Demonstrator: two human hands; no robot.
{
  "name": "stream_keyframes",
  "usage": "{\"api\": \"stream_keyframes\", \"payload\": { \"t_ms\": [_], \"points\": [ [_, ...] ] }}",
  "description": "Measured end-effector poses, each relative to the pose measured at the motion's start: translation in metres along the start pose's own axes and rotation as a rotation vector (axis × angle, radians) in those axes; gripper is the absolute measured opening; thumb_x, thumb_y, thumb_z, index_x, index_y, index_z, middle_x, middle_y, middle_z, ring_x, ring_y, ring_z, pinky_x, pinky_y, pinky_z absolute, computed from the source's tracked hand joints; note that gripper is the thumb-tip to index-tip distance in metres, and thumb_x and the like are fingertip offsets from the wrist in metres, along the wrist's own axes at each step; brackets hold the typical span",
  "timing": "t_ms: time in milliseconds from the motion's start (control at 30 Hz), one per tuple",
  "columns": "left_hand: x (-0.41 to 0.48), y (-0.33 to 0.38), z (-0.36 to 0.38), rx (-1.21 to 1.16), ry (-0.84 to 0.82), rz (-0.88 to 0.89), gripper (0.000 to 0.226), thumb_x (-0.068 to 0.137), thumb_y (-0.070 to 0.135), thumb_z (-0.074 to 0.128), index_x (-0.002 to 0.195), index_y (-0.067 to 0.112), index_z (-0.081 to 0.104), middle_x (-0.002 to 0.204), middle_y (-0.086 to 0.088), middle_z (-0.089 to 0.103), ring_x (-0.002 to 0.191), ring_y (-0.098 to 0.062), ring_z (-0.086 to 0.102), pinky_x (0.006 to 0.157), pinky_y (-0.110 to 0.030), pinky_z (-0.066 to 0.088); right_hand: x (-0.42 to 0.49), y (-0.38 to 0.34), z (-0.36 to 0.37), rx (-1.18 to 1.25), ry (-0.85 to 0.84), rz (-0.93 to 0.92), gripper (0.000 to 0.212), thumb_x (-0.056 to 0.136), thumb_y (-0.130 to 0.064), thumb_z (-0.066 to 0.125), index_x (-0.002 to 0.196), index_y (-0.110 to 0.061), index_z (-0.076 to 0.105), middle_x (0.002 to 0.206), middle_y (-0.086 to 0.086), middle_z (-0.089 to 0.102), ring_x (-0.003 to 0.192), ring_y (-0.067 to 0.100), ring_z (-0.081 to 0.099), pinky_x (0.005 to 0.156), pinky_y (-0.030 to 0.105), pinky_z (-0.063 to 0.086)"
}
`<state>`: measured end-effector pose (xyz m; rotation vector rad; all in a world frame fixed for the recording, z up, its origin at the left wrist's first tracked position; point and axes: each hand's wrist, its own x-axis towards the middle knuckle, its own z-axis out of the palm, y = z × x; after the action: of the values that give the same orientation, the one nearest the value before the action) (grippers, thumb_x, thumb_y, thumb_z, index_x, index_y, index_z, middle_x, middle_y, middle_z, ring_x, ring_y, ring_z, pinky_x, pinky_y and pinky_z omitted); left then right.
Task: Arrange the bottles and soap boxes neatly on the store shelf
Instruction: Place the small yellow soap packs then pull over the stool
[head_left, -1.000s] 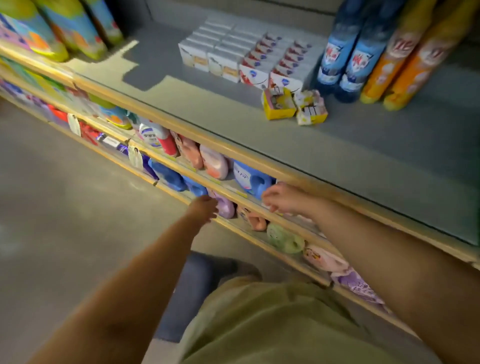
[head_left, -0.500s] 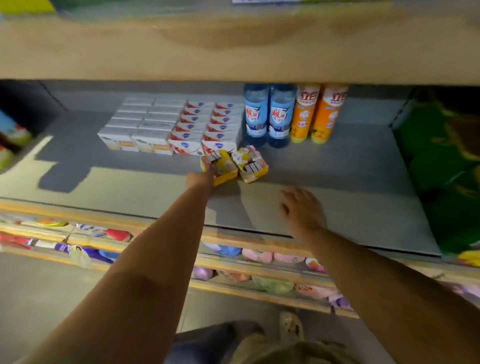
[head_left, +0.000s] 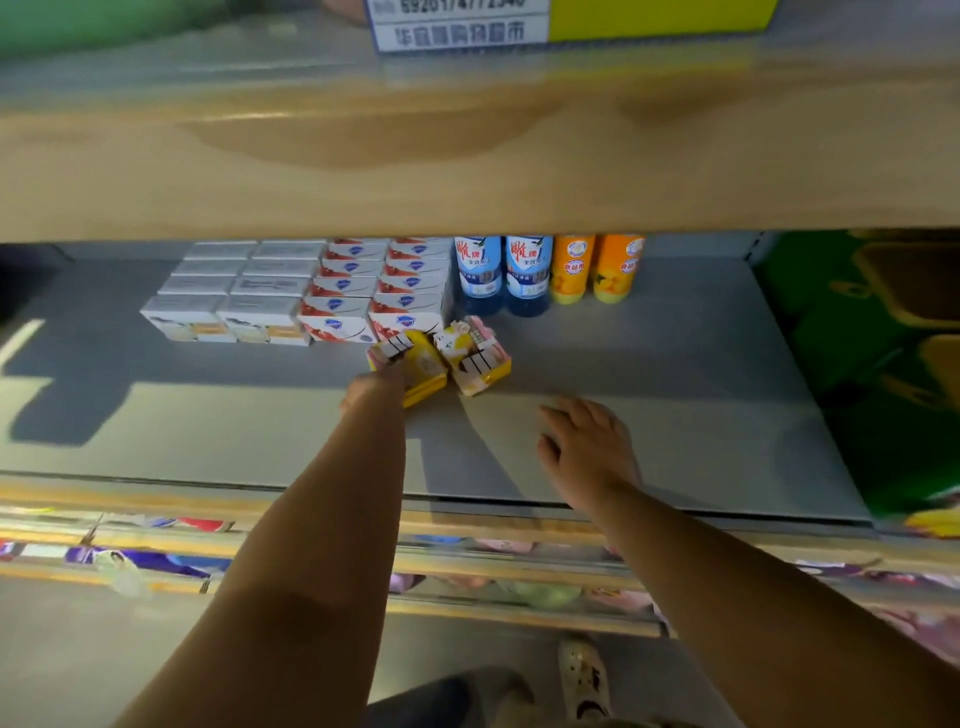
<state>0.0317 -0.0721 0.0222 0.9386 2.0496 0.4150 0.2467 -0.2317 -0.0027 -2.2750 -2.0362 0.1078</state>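
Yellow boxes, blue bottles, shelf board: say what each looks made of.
Yellow boxes: printed cardboard, probably; sharp folded edges, matte faces. Blue bottles: likely clear plastic; blue liquid shows through below glossy labels. Shelf board: smooth grey surface, perhaps painted metal or laminate; unclear.

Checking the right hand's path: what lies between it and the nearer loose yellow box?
Nothing: only bare grey shelf separates the right hand from the yellow box, per the head view.

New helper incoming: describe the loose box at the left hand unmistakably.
On the grey shelf, find the rows of red-and-white soap boxes. Before them lie a yellow box and a paler box, askew; it is the yellow, left one, touched by the left hand.
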Motion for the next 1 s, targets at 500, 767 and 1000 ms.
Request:
{"api": "stream_keyframes", "payload": {
  "t_ms": [500, 767, 1000],
  "points": [
    [-0.056, -0.050, 0.009, 0.137, 0.126, 0.376, 0.061, 0.079, 0.068, 0.052, 0.109, 0.016, 0.051, 0.113, -0.011, 0.060, 0.107, -0.030, 0.054, 0.095, -0.045, 0.045, 0.001, 0.000, 0.005, 0.070, 0.048, 0.006, 0.045, 0.093, -0.040, 0.037, 0.136, -0.030, 0.045, 0.144, -0.004, 0.040, 0.135, 0.017, 0.030, 0.111, 0.036, 0.018],
    [-0.073, -0.023, 0.013, 0.522, 0.051, 0.437, 0.077, 0.071, 0.048, 0.072, 0.131, 0.015, 0.037, 0.123, -0.011, 0.053, 0.115, -0.032, 0.050, 0.089, -0.038, 0.044, 0.002, 0.003, 0.005, 0.058, 0.008, -0.005, 0.046, 0.096, -0.041, 0.029, 0.140, -0.032, 0.036, 0.149, -0.005, 0.032, 0.138, 0.015, 0.023, 0.112, 0.034, 0.017],
    [-0.080, -0.026, 0.008, 0.071, -0.247, 0.326, 0.061, 0.076, 0.038, 0.076, 0.120, 0.003, 0.052, 0.108, -0.011, 0.063, 0.088, -0.020, 0.060, 0.073, -0.028, 0.047, 0.001, 0.004, -0.002, 0.105, -0.001, -0.022, 0.044, 0.097, -0.041, 0.032, 0.138, -0.030, 0.041, 0.148, -0.006, 0.035, 0.138, 0.015, 0.023, 0.112, 0.032, 0.016]
  ]
}}
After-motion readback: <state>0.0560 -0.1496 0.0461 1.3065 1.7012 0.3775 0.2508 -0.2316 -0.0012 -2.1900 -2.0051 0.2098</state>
